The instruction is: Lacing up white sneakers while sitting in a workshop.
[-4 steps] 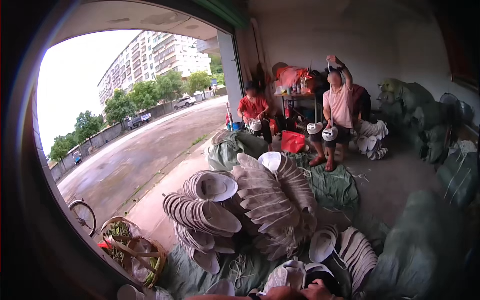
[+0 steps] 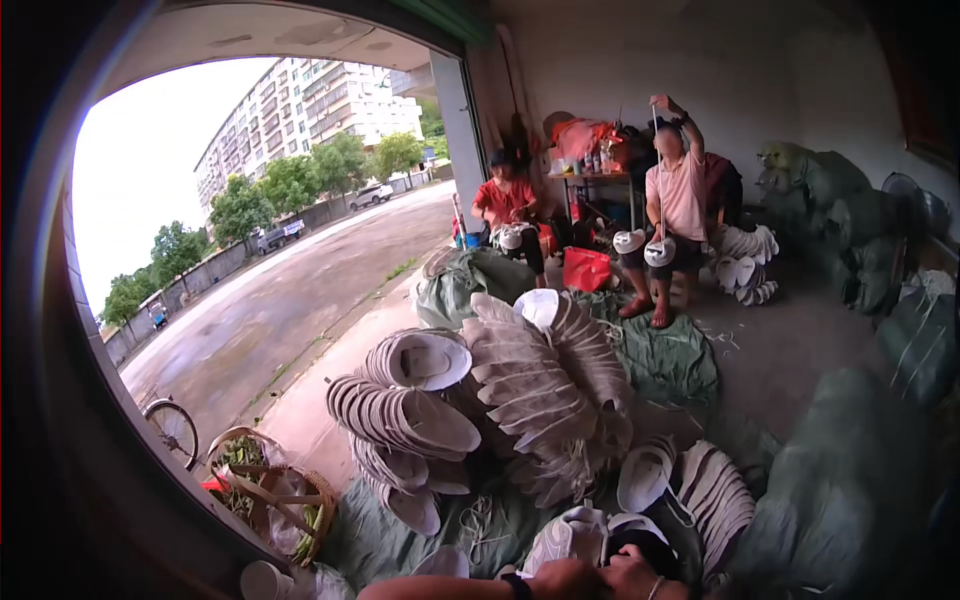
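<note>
At the lower edge, my left hand (image 2: 566, 579) is closed, its fingers bent out of sight against a pale shoe upper (image 2: 566, 538). Beside it, my right hand (image 2: 634, 577) curls its fingers at the dark opening of a second whitish shoe upper (image 2: 640, 526). The two hands nearly touch. What the left fingertips hold, if anything, is hidden. Stacked pale shoe uppers (image 2: 405, 422) rise in front of me, with a taller pile (image 2: 530, 375) behind them. More nested uppers (image 2: 716, 500) lie to the right of my hands.
Green sacking (image 2: 400, 535) lies under the piles. A wicker basket (image 2: 318, 510) with greens stands at left. A large green sack (image 2: 825, 490) bulks at right. Two seated people work on uppers near a red bag (image 2: 586, 269); one raises a cord (image 2: 659, 190).
Both my hands and forearms have come slightly higher into view, showing more of them. The seated person in red has lifted a hand a little from the upper.
</note>
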`<state>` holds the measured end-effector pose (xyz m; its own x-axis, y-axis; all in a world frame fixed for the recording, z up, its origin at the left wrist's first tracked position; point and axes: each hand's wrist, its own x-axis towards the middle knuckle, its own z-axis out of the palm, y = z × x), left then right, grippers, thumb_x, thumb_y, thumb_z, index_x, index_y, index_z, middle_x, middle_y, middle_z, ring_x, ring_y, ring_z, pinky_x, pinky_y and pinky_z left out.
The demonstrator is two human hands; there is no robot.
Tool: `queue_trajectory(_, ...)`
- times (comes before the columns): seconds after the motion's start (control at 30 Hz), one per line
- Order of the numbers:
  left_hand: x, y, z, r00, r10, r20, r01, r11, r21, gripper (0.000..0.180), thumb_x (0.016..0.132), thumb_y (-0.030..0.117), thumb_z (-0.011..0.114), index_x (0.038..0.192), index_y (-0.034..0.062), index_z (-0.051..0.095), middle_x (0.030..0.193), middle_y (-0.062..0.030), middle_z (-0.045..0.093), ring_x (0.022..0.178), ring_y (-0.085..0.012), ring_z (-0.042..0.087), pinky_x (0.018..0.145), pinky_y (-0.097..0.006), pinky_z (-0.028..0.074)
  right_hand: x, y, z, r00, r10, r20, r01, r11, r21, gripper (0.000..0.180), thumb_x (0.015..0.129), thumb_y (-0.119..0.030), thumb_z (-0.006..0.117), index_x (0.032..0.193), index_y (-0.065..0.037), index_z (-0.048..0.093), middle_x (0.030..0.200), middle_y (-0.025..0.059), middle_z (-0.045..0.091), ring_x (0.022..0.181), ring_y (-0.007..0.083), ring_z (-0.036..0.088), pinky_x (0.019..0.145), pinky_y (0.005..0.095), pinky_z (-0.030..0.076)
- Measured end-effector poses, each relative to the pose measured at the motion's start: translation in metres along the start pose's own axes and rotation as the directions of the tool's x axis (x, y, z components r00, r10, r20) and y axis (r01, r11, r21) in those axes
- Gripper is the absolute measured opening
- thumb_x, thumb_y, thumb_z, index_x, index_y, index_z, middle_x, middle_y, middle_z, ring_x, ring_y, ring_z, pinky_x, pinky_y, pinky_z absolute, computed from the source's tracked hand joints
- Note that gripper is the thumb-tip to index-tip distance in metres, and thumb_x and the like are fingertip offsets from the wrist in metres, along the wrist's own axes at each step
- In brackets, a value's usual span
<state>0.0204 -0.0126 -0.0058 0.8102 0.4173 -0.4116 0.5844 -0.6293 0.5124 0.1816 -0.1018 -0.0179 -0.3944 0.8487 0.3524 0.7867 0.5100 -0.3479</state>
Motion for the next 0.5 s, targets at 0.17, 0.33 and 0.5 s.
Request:
queue_trajectory(0.17, 0.014, 0.015, -0.018, 0.987, 0.145, 0.066, -0.156, 0.965, 0.212, 0.021, 0.082, 0.026, 0.054, 0.087, 0.0093, 0.067, 0.084, -0.0143, 0.065, 0.081, -0.0329, 0.065, 0.064, -0.043, 0.050, -0.011, 0.013, 0.012, 0.983, -0.123, -0.137, 0.124, 0.992, -0.005, 0.021, 0.067, -0.026, 0.068, 0.079, -0.011, 0.060, 0.068, 0.0124, 0.055, 0.068, 0.0294, 0.054, 0.075, 0.0428, 0.039)
queue_trajectory(0.33, 0.058, -0.001, 0.011, 0.950, 0.035, 0.312, -0.186, 0.863, 0.470, 0.016, 0.071, 0.021, 0.065, 0.083, 0.0100, 0.064, 0.083, -0.0107, 0.065, 0.076, -0.0305, 0.064, 0.065, -0.043, 0.050, -0.009, 0.008, 0.013, 0.970, -0.111, -0.218, 0.118, 0.993, 0.022, 0.016, 0.067, -0.025, 0.068, 0.073, -0.013, 0.060, 0.063, 0.0072, 0.053, 0.065, 0.0268, 0.053, 0.071, 0.0442, 0.038)
queue_trajectory(0.5, 0.062, -0.031, 0.021, 0.909, 0.310, 0.279, -0.417, 0.680, 0.604, 0.016, 0.074, 0.015, 0.058, 0.087, 0.0068, 0.063, 0.088, -0.0109, 0.063, 0.079, -0.0273, 0.062, 0.072, -0.037, 0.048, -0.008, 0.006, 0.007, 0.950, -0.179, -0.256, 0.165, 0.983, -0.076, 0.014, 0.074, -0.024, 0.063, 0.072, -0.010, 0.061, 0.060, 0.0083, 0.055, 0.062, 0.0272, 0.056, 0.064, 0.0422, 0.043)
